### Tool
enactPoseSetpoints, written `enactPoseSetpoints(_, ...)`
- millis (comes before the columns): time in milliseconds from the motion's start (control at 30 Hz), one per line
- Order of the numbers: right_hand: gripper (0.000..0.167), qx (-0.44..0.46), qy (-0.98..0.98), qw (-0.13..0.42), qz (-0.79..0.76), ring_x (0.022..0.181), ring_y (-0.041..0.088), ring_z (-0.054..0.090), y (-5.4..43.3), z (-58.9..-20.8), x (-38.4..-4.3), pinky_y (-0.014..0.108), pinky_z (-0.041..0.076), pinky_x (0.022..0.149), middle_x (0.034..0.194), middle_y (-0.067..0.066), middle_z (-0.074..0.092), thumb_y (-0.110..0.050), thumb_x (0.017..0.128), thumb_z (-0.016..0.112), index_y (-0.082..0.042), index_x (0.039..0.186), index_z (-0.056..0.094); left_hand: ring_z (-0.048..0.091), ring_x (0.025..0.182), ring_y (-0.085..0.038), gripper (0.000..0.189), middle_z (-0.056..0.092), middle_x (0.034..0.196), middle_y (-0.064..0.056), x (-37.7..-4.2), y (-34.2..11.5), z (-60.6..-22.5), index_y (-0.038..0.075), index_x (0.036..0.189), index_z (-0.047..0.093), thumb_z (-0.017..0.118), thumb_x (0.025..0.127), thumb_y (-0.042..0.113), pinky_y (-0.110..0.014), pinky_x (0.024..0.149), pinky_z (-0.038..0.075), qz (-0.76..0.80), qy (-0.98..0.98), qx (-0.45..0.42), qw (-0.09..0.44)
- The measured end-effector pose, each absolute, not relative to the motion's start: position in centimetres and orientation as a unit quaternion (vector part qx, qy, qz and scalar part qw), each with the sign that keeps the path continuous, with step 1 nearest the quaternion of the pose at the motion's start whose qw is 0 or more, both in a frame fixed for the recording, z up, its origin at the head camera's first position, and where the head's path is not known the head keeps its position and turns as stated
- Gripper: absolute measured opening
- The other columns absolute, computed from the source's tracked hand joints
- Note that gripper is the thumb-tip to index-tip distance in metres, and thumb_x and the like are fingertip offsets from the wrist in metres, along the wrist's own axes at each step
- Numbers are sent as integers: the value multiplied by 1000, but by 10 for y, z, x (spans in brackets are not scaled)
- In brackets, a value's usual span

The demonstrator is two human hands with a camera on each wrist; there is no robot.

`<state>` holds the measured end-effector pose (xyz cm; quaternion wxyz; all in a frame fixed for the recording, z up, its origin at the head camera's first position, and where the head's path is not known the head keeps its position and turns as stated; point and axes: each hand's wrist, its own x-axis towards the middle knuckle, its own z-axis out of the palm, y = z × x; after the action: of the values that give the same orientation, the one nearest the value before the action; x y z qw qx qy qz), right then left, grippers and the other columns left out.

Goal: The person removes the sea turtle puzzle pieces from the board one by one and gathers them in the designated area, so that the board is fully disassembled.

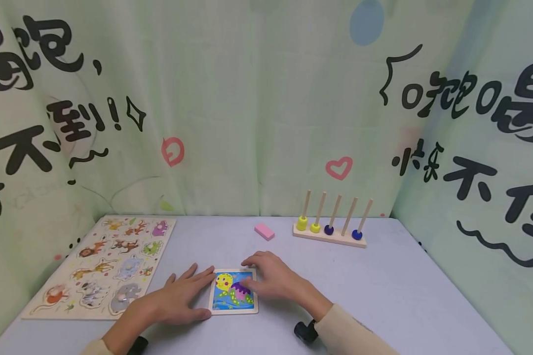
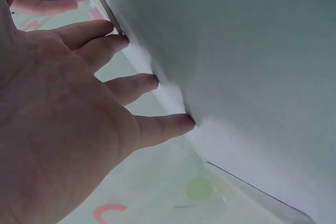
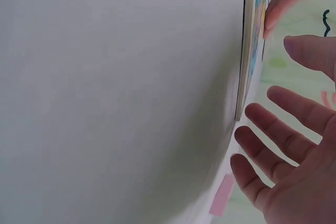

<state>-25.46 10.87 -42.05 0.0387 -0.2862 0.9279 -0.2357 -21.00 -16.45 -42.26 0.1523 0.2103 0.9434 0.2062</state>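
Observation:
A small square turtle puzzle (image 1: 234,312) in a pale wooden frame lies flat on the table between both hands. My left hand (image 1: 182,298) has its fingers spread on the tabletop, with index fingertip and thumb against the puzzle's left edge. In the left wrist view the left hand's fingers (image 2: 163,125) are fairly straight. Over the puzzle's right side is my right hand (image 1: 273,278), its thumb above the turtle's shell. The right wrist view shows the right hand (image 3: 294,150) with loosely bent, separated fingers and nothing in them; whether its thumb touches the picture I cannot tell.
A large animal puzzle board (image 1: 102,268) lies at the left. Beyond the right hand is a pink block (image 1: 264,231). At the back right stands a wooden peg rack (image 1: 328,238) with yellow and dark blue beads. Printed curtains (image 1: 257,123) surround the table.

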Motion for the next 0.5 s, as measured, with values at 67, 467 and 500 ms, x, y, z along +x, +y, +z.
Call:
enactPoseSetpoints(67,40,-293,925,37,-239,118,20,64,104,-422,-258,43,54,105,122,2,74,-36,96,74,-13,129,74,16,164,-48,88,33,175,-3,-210,-165,-423,18,163,41,79,90,50,-86,119,11,207,943,210,152)
enactPoseSetpoints(467,26,-313,913,65,-252,91,9,57,83,-424,-272,21,48,80,104,-2,71,-27,98,74,-16,121,78,17,164,-47,87,34,175,-3,-209,-164,-422,18,163,41,78,91,51,-86,119,11,206,944,209,153)
enactPoseSetpoints(500,25,-317,911,68,-256,88,8,57,82,-424,-274,20,48,78,102,-1,71,-25,98,74,-16,121,78,17,164,-48,87,34,175,-3,-209,-165,-422,18,163,41,77,91,51,-86,119,11,206,943,210,153)
